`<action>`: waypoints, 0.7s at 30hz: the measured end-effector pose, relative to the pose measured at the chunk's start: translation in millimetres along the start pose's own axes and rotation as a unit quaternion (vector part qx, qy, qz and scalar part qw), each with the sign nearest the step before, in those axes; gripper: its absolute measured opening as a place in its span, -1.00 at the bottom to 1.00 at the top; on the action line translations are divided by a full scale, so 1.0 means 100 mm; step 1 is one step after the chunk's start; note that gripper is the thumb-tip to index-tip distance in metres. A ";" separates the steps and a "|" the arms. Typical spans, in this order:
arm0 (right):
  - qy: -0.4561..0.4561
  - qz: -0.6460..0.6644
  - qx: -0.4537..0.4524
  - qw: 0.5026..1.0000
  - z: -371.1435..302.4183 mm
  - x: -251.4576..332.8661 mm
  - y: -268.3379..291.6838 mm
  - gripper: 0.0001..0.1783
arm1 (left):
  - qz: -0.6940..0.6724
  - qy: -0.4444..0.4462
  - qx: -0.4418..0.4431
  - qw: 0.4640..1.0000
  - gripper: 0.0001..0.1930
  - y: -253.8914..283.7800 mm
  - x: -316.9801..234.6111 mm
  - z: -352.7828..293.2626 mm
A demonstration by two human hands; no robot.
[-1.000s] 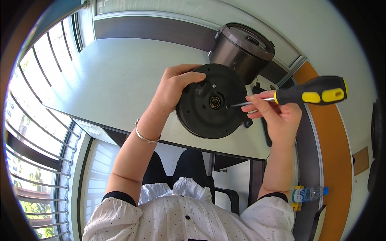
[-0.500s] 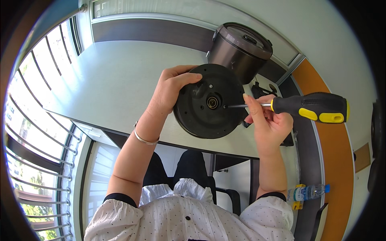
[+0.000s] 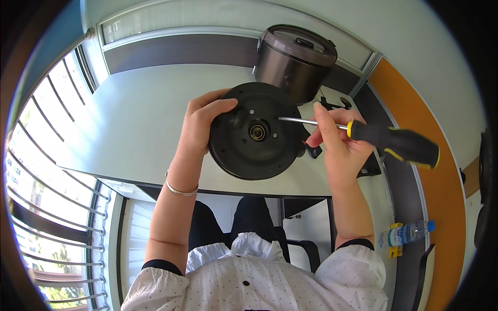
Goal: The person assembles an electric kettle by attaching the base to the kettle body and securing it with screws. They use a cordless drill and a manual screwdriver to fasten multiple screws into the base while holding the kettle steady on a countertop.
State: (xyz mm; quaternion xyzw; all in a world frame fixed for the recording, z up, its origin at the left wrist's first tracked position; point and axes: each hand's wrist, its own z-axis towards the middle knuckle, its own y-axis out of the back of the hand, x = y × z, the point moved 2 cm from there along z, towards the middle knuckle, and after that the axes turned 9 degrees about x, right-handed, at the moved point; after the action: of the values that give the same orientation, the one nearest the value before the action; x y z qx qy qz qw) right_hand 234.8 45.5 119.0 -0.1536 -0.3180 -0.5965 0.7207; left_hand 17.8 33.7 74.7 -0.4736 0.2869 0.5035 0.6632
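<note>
A round black base plate (image 3: 233, 142) stands tilted toward me above the table, with a coiled spring (image 3: 257, 132) in its central hole and two small silver screws (image 3: 252, 112) near it. My left hand (image 3: 202, 122) is closed on its upper left rim, thumb over the face. In my right hand (image 3: 342, 140) is a screwdriver (image 3: 397, 142) with a black and yellow handle, its shaft pinched by thumb and fingers. The tip points left, over the plate's upper right part; it is clear of both screws. Whether it touches the plate I cannot tell.
A brown rice cooker (image 3: 295, 62) with its lid on stands behind the plate, at the back of the pale table (image 3: 140, 124). Black parts (image 3: 371, 166) lie at the table's right side. A water bottle (image 3: 407, 234) is at the lower right, beside a yellow item.
The screwdriver tip has come away from the lower right screw spot, moving up, and the handle has tilted down. A silver screw head now shows there. The whole view has shifted a little.
</note>
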 end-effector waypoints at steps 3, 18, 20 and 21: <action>0.054 -0.059 0.008 0.997 -0.01 0.06 0.08 -0.91 | 0.018 -0.024 0.007 1.000 -0.63 0.02 0.03 0.01; 0.062 -0.514 0.255 0.816 -0.44 -1.26 1.45 -0.72 | 0.020 0.011 -0.006 1.000 -0.62 0.06 0.04 0.01; 0.059 -0.523 0.286 0.801 -0.48 -1.45 1.52 -0.75 | 0.022 0.018 -0.011 1.000 -0.63 0.09 0.04 0.01; 0.058 -0.528 0.301 0.792 -0.49 -1.56 1.57 -0.77 | 0.019 0.019 -0.018 0.999 -0.63 0.10 0.06 0.01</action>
State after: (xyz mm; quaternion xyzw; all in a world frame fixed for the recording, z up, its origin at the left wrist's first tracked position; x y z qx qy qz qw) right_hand 385.5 172.9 7.3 0.2973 -0.4709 -0.7664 0.3203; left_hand 10.1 37.6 66.9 -0.4891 0.2998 0.5121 0.6392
